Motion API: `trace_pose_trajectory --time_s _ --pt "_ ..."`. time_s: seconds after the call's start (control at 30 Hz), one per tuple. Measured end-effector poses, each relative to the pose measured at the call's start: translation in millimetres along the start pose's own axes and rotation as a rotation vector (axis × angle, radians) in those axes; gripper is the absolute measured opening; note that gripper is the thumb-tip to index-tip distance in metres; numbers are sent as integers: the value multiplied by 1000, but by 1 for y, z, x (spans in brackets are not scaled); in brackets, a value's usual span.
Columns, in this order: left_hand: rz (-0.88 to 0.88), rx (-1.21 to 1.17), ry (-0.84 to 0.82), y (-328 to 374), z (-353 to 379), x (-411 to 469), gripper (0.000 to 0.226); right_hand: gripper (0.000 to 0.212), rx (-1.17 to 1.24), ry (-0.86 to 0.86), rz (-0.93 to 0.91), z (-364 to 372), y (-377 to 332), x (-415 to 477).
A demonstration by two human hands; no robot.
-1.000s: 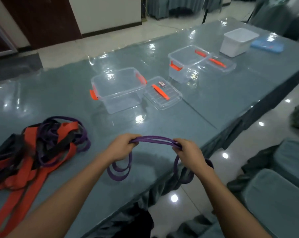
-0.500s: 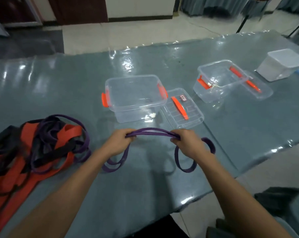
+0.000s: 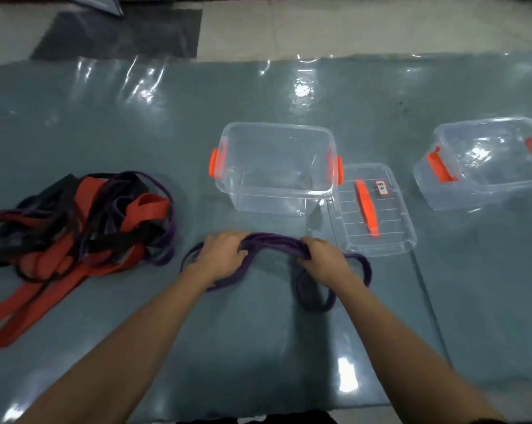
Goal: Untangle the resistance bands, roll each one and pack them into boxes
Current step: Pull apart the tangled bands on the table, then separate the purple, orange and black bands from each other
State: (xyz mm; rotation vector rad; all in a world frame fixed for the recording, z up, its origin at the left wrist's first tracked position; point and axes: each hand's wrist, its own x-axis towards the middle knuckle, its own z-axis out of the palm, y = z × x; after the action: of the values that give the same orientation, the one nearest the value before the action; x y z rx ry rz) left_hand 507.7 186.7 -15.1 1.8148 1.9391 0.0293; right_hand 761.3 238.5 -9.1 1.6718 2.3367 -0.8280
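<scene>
Setting: large indoor hall.
We note a long table (image 3: pixel 258 347) under clear plastic sheeting (image 3: pixel 142 84), with a pale polished tile floor (image 3: pixel 335 29) beyond.

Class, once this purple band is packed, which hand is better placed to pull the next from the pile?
Likely the left hand: the pile lies to its left, while the right hand grips the band nearer the lid.

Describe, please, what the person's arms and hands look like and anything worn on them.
Both forearms are bare to the frame's edge: no sleeves in view. The left hand and right hand wear no gloves, and no watch, ring or wristband shows.
</scene>
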Motion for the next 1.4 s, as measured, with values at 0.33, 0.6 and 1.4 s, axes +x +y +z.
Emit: trace_pose_trajectory --time_s 0.33,0.6,1.4 --pt "-71 64 66 -8 7 -37 56 52 -92 -5 -231 8 -31 19" --pt "-241 36 158 -80 -17 -120 46 48 -84 45 -421 26 -139 7" --pt "-466 -205 340 -334 -42 -389 40 49 -164 -70 -729 175 -473 -79"
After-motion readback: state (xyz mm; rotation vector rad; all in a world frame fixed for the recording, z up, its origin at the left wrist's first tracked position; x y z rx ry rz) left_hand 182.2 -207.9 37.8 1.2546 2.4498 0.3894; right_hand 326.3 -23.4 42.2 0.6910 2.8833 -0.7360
